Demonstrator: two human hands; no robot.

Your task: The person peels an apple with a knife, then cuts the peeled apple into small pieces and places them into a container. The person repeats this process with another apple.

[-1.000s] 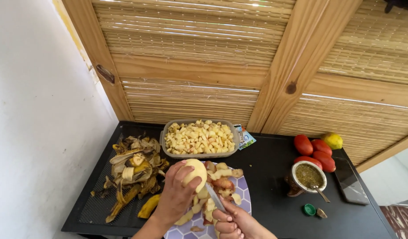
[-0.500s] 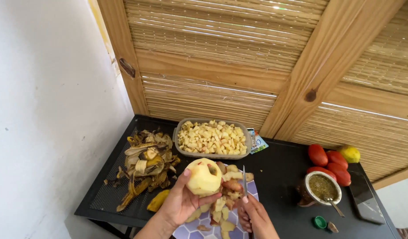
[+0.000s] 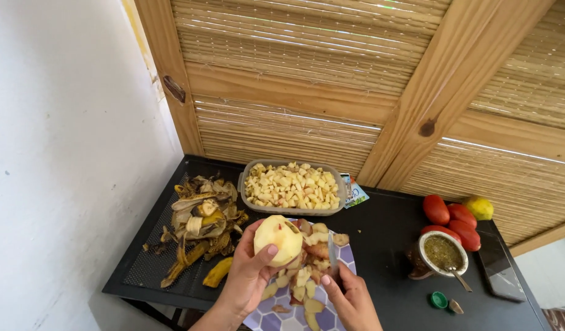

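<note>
A black mesh-topped metal table (image 3: 380, 236) carries everything, and just behind the purple-and-white patterned chopping board (image 3: 282, 319) at its near edge sits the grey rectangular tray of diced pale fruit (image 3: 293, 188), close enough, it seems, for cut pieces to go straight in, while the heap of brown and yellow banana skins (image 3: 199, 224) lies well to the board's left, out of the way. Above that board the left hand (image 3: 248, 279) wraps its fingers around a round, peeled, pale yellow apple (image 3: 277, 239), raised over the scraps so peelings fall on the board, and the right hand (image 3: 353, 300) grips a small steel-bladed knife (image 3: 333, 257) upright beside it.
</note>
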